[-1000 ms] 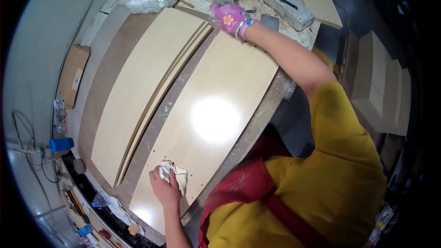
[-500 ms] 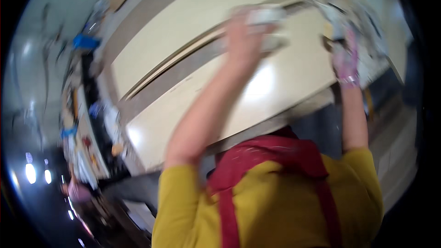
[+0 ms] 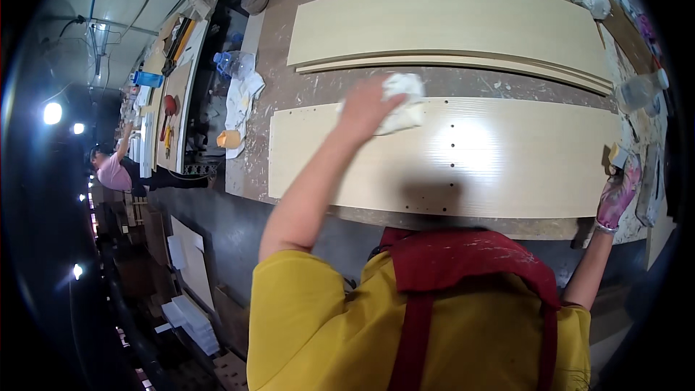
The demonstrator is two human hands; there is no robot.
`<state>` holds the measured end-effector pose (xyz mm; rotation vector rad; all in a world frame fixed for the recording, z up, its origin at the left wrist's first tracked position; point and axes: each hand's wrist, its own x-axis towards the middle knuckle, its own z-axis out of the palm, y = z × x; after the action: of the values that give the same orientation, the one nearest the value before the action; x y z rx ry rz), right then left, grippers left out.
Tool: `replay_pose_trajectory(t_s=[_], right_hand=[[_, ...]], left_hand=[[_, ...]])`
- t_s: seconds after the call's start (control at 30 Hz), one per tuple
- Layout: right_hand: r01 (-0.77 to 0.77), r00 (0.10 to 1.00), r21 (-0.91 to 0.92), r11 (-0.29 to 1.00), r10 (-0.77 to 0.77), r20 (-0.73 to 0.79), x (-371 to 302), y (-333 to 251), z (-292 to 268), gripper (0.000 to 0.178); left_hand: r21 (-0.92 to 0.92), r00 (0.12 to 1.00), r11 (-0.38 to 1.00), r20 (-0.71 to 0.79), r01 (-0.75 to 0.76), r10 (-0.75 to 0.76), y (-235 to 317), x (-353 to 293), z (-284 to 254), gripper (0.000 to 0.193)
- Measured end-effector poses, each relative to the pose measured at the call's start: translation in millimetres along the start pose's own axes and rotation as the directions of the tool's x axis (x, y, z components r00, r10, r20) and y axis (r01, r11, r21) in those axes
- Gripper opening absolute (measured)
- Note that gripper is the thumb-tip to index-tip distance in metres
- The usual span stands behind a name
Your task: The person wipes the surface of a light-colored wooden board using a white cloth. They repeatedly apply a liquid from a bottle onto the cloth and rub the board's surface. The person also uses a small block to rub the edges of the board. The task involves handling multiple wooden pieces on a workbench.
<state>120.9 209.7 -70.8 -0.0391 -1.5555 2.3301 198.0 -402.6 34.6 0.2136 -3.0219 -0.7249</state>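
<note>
A pale wooden panel (image 3: pixel 521 152) with small drilled holes lies flat in front of me on the worktable. My left hand (image 3: pixel 362 108) is bare and closed on a crumpled white cloth (image 3: pixel 404 105), which rests on this panel by its far edge. At the panel's right end is my right hand (image 3: pixel 617 194), in a stained pink glove. Its fingers are curled round a small yellowish block (image 3: pixel 617 156) with a dark part below; its exact kind is unclear.
Stacked pale boards (image 3: pixel 449 22) lie beyond the panel. A clear plastic bottle (image 3: pixel 641 91) stands at the right. On the left are a blue-capped bottle (image 3: pixel 233 64), an orange cup (image 3: pixel 229 139) and white rags (image 3: pixel 242 105). A person in pink (image 3: pixel 114 170) works at another bench farther left.
The view has turned, so the boards look level now, and the blur is gone. My left hand with the cloth has moved left across the panel. My right hand stays at the panel's right end.
</note>
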Motion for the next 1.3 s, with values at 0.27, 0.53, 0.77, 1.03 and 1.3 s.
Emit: replay_pose_trajectory(t_s=[0.27,0.53,0.77,1.03,1.3], right_hand=[[-0.021,0.996,-0.169,0.985,0.006,-0.090,-6.4,-12.1,40.1,0.051],[-0.010,1.000,-0.298,0.954,0.001,-0.032,9.8,-11.7,7.3,0.039],[-0.029,0.999,-0.332,0.943,0.018,-0.037,16.1,-11.8,9.3,0.040],[-0.002,0.998,-0.247,0.969,-0.015,-0.064,-4.5,-24.2,73.3,0.025],[-0.093,0.993,-0.069,0.993,0.097,0.060,-17.1,-27.8,75.7,0.025]], left_hand=[[0.209,0.928,0.924,-0.265,0.319,-0.261,-216.0,-40.7,-99.8,0.055],[0.134,0.899,0.974,-0.424,0.180,-0.108,-202.6,-120.9,-83.2,0.049],[-0.003,0.817,0.963,-0.528,0.269,-0.230,-179.7,-193.2,-102.8,0.043],[-0.098,0.688,0.912,-0.625,0.399,-0.369,-184.5,-255.3,-92.5,0.037],[0.288,0.920,0.956,-0.386,0.057,0.062,6.0,-205.3,22.4,0.043]])
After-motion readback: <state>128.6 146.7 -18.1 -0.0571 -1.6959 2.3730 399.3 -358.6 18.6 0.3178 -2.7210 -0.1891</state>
